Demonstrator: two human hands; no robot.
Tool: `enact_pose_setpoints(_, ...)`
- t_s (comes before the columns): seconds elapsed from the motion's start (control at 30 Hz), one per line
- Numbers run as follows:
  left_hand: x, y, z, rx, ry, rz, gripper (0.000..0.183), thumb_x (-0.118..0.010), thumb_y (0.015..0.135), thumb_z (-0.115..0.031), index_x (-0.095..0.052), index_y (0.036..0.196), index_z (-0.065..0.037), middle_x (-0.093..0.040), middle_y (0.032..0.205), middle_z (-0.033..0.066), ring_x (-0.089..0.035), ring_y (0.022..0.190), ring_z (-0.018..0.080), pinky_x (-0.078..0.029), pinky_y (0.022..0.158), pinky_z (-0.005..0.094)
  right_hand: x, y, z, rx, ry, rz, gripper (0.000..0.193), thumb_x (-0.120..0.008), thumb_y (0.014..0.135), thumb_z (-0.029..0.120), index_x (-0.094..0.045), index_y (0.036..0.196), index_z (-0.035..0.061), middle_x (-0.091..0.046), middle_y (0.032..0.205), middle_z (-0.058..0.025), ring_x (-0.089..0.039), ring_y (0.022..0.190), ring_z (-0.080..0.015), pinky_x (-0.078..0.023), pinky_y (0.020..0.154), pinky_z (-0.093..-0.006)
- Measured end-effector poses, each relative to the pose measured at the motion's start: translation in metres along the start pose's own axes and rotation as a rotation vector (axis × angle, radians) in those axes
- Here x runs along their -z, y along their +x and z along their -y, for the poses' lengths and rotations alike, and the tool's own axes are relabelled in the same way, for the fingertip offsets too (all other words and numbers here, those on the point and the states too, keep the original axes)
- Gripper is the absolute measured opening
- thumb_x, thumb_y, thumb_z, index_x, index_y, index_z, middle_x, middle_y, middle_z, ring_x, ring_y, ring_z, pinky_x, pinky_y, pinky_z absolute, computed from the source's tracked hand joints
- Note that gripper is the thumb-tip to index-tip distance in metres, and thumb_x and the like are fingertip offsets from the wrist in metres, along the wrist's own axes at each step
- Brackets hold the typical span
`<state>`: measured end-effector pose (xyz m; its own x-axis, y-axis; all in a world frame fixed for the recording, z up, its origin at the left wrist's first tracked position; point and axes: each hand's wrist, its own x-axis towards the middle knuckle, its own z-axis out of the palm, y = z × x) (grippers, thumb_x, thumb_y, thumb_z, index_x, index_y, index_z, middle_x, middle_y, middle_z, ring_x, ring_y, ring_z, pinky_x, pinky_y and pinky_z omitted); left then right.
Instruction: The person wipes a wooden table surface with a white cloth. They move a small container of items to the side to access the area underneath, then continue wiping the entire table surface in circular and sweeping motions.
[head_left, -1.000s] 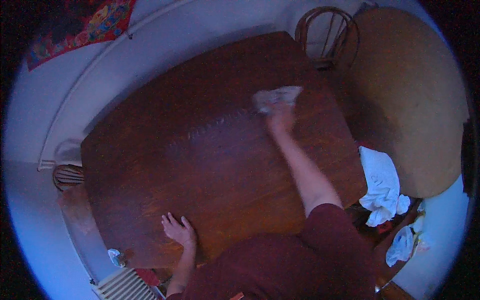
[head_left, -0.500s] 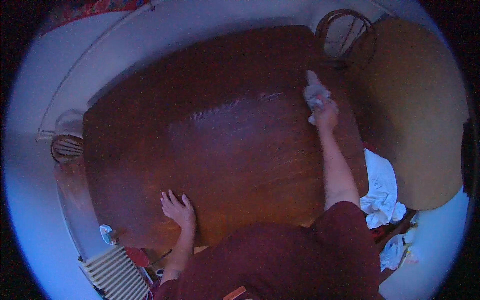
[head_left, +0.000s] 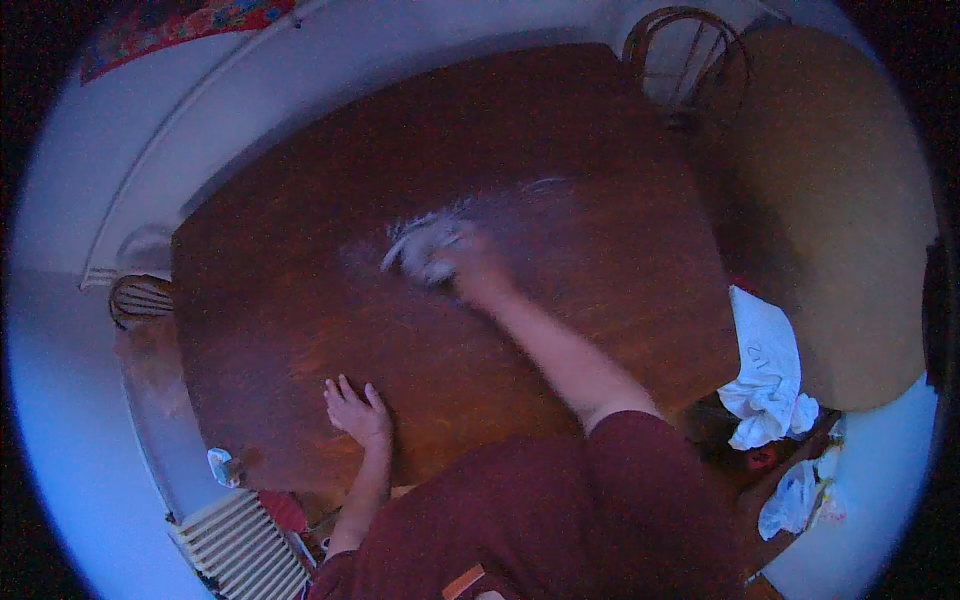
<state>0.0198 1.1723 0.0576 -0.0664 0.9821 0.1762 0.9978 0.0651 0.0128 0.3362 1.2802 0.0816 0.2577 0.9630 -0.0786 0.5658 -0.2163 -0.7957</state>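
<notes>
A dark brown wooden table [head_left: 560, 380] stretches out in front of me. Near its middle, my right hand [head_left: 480, 270] presses a pale, crumpled cloth [head_left: 425, 250] against the top, slightly smeared by motion. Shiny streaks show on the surface around and beyond the cloth. My left hand [head_left: 357, 412] rests flat on the table's near left part, fingers spread, holding nothing.
Beyond the far right corner stands a round-backed wooden chair [head_left: 685, 65], beside a tan oval tabletop [head_left: 830, 220]. White crumpled fabric [head_left: 765, 370] hangs by the right edge. At the left are another chair [head_left: 140, 298], a small white object [head_left: 222, 467] and a ribbed radiator [head_left: 240, 550].
My right hand has swept the cloth from the table's far right side leftward and nearer, to the middle. My left hand has stayed in place on the wood.
</notes>
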Motion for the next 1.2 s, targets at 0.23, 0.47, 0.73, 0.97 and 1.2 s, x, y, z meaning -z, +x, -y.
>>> enact_pose_setpoints(0.23, 0.006, -0.002, -0.01, 0.011, 0.027, 0.016, 0.054, -0.047, 0.091, -0.034, -0.036, 0.135, -0.005, -0.029, 0.143, 0.0191, -0.029, 0.129, 0.0385, -0.022, 0.103, 0.053, 0.196, -0.024, -0.137, -0.325, -0.331, -0.687, 0.032, -0.062, 0.077, 0.018, -0.065, 0.108, 0.0204, -0.057, 0.112, -0.0125, -0.052, 0.104, -0.0315, -0.046, 0.083, -0.0399)
enact_pose_setpoints(0.47, 0.006, 0.0, -0.007, -0.049, 0.006, -0.013, 0.053, -0.046, 0.091, -0.034, -0.037, 0.135, -0.004, -0.031, 0.142, 0.0198, -0.031, 0.128, 0.0386, -0.024, 0.103, 0.0506, 0.053, -0.051, -0.006, -0.244, 0.145, -0.107, 0.036, -0.065, 0.077, 0.028, -0.062, 0.106, 0.0075, -0.056, 0.11, -0.0149, -0.051, 0.103, -0.0327, -0.04, 0.087, -0.0426)
enact_pose_setpoints(0.73, 0.006, -0.005, 0.001, -0.036, 0.059, -0.03, 0.052, -0.048, 0.091, -0.035, -0.041, 0.132, -0.004, -0.035, 0.139, 0.0207, -0.035, 0.126, 0.0394, -0.028, 0.102, 0.05, 0.13, -0.073, -0.075, -0.386, 0.185, -0.369, 0.02, -0.057, 0.078, 0.01, -0.067, 0.096, 0.0083, -0.06, 0.104, -0.0124, -0.054, 0.098, -0.0294, -0.043, 0.084, -0.0406)
enact_pose_setpoints(0.97, 0.002, -0.006, -0.009, -0.109, 0.015, -0.107, 0.051, -0.052, 0.088, -0.034, -0.046, 0.129, -0.004, -0.039, 0.136, 0.0208, -0.039, 0.123, 0.0384, -0.031, 0.1, 0.0498, 0.228, -0.102, -0.198, -0.383, -0.58, -0.827, 0.034, -0.061, 0.07, 0.007, -0.069, 0.1, 0.0204, -0.06, 0.1, -0.0107, -0.055, 0.098, -0.0285, -0.045, 0.084, -0.0408)
enact_pose_setpoints(1.2, -0.001, 0.003, -0.004, -0.088, -0.068, -0.073, 0.051, -0.055, 0.086, -0.035, -0.05, 0.126, -0.003, -0.042, 0.135, 0.0196, -0.038, 0.124, 0.038, -0.031, 0.102, 0.0474, 0.042, -0.101, -0.043, 0.302, -0.432, -0.178, 0.041, -0.067, 0.069, 0.013, -0.065, 0.107, 0.0285, -0.055, 0.11, -0.013, -0.051, 0.103, -0.0327, -0.043, 0.088, -0.0397)
